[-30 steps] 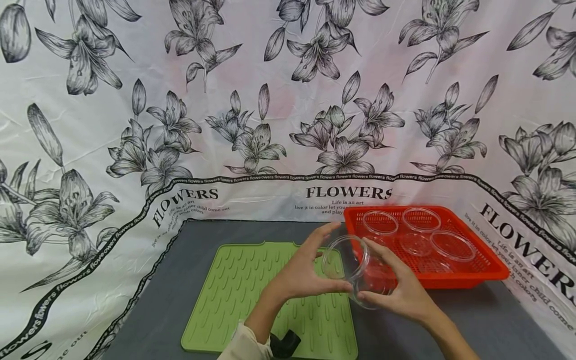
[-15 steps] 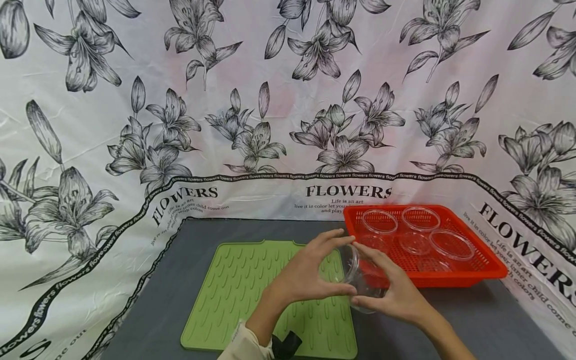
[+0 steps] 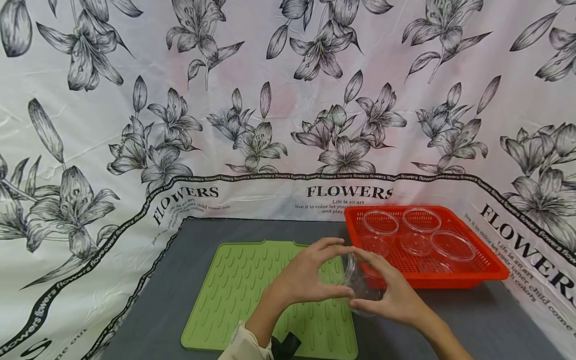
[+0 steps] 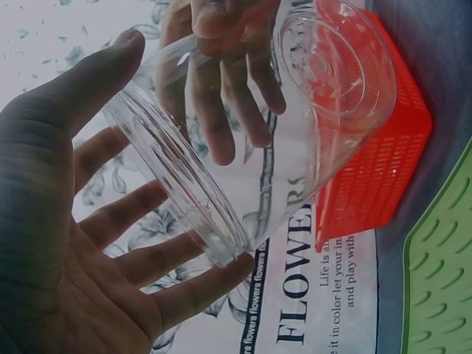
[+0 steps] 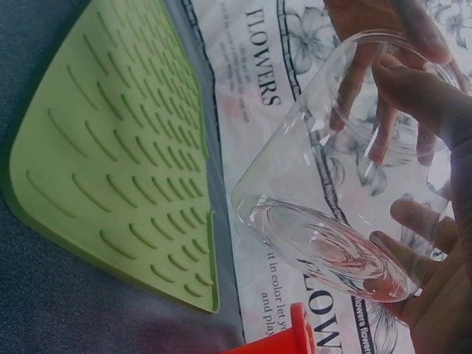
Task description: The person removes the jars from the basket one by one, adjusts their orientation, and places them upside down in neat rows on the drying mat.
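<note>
A clear, wide-mouthed plastic jar (image 3: 363, 290) is held tilted between both hands, above the mat's right edge. My left hand (image 3: 300, 276) grips its ridged rim, with the thumb on one side and the fingers on the other, as the left wrist view shows on the jar (image 4: 181, 188). My right hand (image 3: 397, 292) holds the jar round its body nearer the base. In the right wrist view the jar (image 5: 313, 169) looks see-through, its round base turned away from the left palm. The fingertips of both hands nearly meet at the top in the head view.
A red plastic basket (image 3: 472, 280) at the back right carries several similar clear jars (image 3: 416, 242). On the grey table (image 3: 155, 300) lies a green ridged mat (image 3: 234, 290). A flower-printed cloth (image 3: 252, 200) hangs behind and along the sides.
The jar has turned so that its mouth, which earlier showed as a full ring, now faces left into the left hand. Both hands have dipped slightly and the fingertips have drawn together.
</note>
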`<state>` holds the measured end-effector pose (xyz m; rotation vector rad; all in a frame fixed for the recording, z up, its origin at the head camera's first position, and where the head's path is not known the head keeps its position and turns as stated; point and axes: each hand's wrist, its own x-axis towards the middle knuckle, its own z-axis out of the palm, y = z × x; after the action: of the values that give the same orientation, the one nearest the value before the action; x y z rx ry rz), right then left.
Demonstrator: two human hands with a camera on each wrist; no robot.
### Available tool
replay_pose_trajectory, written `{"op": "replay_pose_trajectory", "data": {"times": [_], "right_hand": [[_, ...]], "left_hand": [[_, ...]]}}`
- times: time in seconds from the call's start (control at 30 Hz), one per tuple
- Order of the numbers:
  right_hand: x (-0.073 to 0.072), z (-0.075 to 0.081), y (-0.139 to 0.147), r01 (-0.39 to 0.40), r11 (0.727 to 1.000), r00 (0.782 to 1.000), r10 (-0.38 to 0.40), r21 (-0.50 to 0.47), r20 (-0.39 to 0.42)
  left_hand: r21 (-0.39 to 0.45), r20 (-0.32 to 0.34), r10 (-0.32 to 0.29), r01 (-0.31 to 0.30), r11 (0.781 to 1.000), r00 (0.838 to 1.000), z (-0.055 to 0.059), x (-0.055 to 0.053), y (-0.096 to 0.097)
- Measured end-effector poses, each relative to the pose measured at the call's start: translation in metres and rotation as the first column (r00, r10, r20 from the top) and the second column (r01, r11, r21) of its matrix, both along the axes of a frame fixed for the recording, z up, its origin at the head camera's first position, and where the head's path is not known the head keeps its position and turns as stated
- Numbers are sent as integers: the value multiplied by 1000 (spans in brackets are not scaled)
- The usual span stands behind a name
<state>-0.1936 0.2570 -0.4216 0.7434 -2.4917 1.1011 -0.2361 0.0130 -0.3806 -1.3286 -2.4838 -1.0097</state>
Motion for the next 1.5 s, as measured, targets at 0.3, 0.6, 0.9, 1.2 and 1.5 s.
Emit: {"op": "replay_pose_trajectory", "data": {"times": [0.3,0.6,0.9,1.2,1.5], "right_hand": [[-2,-1,-2,-2,1000,1000,2,8,-1],[0,0,-1,16,996,1000,-16,-93,9],[0,-1,3,25,989,999,-21,-143,30],[-3,-6,4,-84,965,992,105,-249,71],[-4,-6,-1,-152,921,975,200,-358,100]], "left_hand": [[34,6,-4,4,999,1000,-3,-1,-5],[136,93,20,-33,990,995,-10,-4,-16],[321,215,-45,-27,947,976,-20,-8,-29],[513,243,-137,-7,858,960,-28,-12,-39],[603,255,-242,42,797,936,-37,-14,-43]]}}
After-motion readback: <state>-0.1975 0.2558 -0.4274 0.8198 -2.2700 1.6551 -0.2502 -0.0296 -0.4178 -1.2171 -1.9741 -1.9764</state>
